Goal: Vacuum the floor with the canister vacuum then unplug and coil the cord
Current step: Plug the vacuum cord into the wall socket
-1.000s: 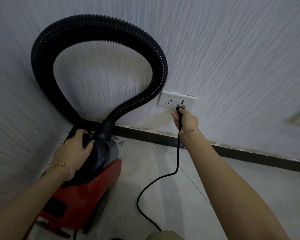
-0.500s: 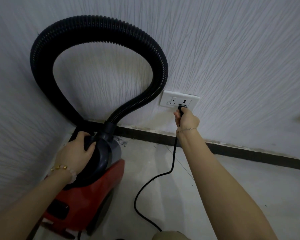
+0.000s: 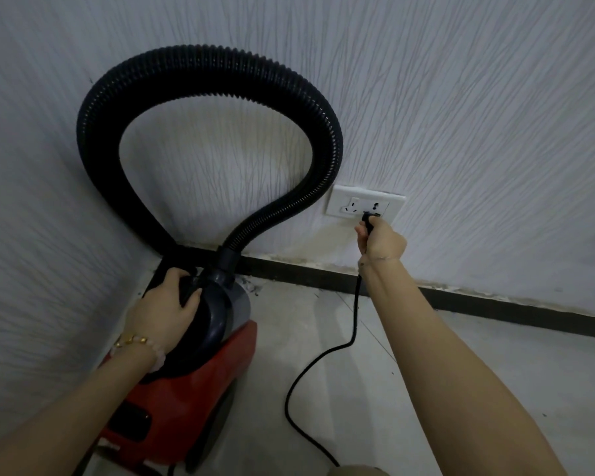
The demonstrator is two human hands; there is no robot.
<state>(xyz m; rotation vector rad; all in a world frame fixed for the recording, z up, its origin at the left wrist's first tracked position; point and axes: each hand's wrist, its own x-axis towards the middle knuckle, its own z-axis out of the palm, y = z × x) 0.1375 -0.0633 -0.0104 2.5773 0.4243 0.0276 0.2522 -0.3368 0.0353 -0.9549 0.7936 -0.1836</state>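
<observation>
Fingers of the left hand [image 3: 165, 310] are curled over the dark top of the red vacuum [image 3: 193, 400] at lower left; its ribbed hose [image 3: 200, 61] is looped up the wall [image 3: 461, 97]; right of centre, the cord [image 3: 323, 355] is run from the floor [image 3: 547, 372] to the plug [image 3: 368, 222], pinched by the right hand [image 3: 382, 242] against the white socket [image 3: 354, 202].

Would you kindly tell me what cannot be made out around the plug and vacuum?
Head view only:
- Prongs of the plug: hidden by its body and the right hand; seated in the wall socket or not, unclear.
- The cord: cut off by the bottom edge.
- Far end of the hose: lost behind the canister vacuum in the dark corner.
- Its handle: covered by the left hand.
</observation>
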